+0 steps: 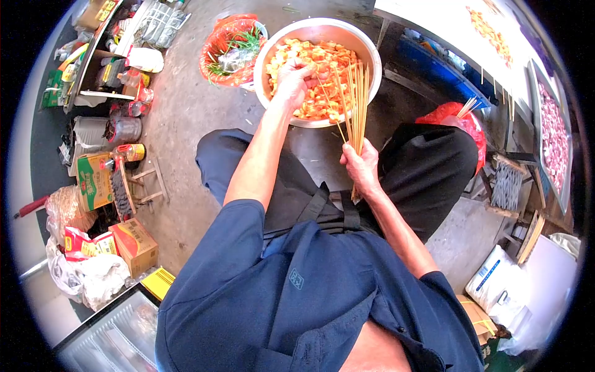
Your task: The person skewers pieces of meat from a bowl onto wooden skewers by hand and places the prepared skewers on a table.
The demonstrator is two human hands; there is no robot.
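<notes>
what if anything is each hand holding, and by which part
The right hand holds a bundle of sticks, its grip near their lower ends in the picture. Whether the left hand, over the bowl, holds anything is unclear.

Looks like a food-prep kitchen: big metal bowl (334, 31) of orange food (319, 53), sticks (357, 99), tray (535, 74) of pink chunks (553, 136), shelf (110, 95) with bottles (137, 110), concrete floor (186, 105).

No readable lettering, only an unclear emblem (297, 279) on the shirt (242, 304).
</notes>
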